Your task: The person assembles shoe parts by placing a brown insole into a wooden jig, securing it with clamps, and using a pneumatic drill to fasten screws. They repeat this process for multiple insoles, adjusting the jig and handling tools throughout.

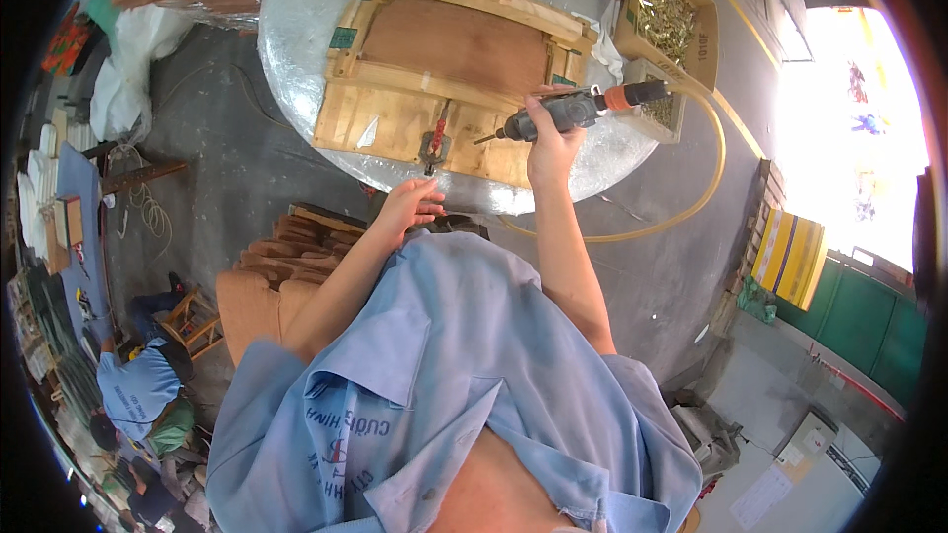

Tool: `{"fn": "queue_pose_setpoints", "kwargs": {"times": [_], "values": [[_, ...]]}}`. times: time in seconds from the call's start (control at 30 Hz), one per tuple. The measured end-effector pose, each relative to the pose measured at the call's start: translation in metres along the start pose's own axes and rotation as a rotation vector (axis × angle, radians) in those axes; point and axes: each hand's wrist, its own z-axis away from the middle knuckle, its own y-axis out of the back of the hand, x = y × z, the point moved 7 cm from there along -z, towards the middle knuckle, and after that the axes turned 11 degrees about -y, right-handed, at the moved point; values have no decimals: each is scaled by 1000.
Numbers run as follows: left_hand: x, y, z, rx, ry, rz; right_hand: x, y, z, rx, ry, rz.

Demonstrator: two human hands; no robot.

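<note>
Cardboard box (703, 35) holds brass screws (664, 10); right hand (549, 138) grips the pneumatic screwdriver (568, 111); left hand (410, 205) open.

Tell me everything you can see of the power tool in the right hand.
The power tool is a grey, pistol-shaped driver with an orange collar at its rear, where a yellowish hose joins. The right hand grips its handle. It lies roughly level, its thin bit pointing left just above the wooden frame; whether the bit touches it is unclear.
</note>
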Motion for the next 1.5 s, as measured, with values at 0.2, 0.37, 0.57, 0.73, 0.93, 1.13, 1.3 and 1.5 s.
{"fn": "queue_pose_setpoints", "kwargs": {"times": [0.2, 0.37, 0.57, 0.73, 0.93, 1.13, 1.3, 1.5], "values": [[10, 7, 9, -45, -51, -38, 7, -7, 7, 106, 30, 109], [17, 6, 12, -70, -71, -31, 12, -8, 8, 168, 93, 103], [20, 2, 9, -80, -79, -52, 7, -12, 17, 158, 71, 54], [28, -11, -5, -108, -90, -65, -3, -1, 22, 168, 81, 39], [52, -42, -23, -170, -213, -82, -28, -2, 35, 173, 152, -42], [42, -59, -45, -234, -173, -220, 19, 12, 12, 186, 164, 23], [27, -41, -36, -175, -135, -195, 27, 9, -2, 195, 126, -43], [19, -20, -18, -101, -75, -118, 37, 6, -6, 213, 42, -66]]}}
